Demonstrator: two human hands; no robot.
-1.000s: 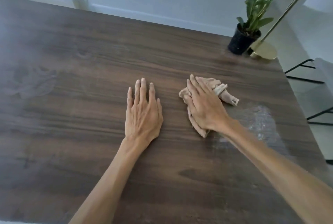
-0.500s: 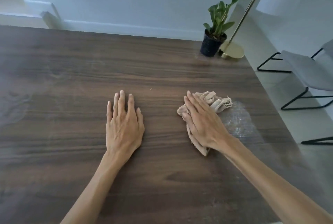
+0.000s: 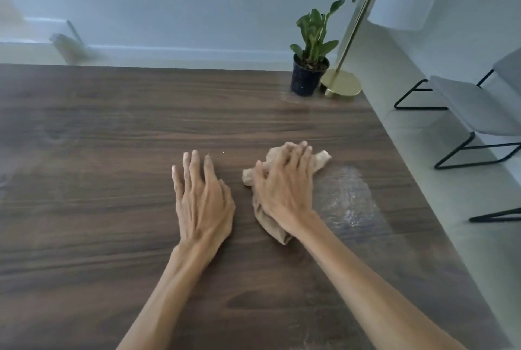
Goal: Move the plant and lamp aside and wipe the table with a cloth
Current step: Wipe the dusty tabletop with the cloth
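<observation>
My right hand (image 3: 284,186) is pressing down on the crumpled beige cloth (image 3: 267,223), fingers curling over it and gripping the folds; most of the fabric is lying hidden beneath my palm. My left hand (image 3: 201,194) is resting released on the dark wood-grain table (image 3: 98,138), just beside. A dull smeared patch (image 3: 346,197) is showing right of the cloth. The plant (image 3: 311,51) and brass lamp (image 3: 342,86) are standing together at the far right corner.
</observation>
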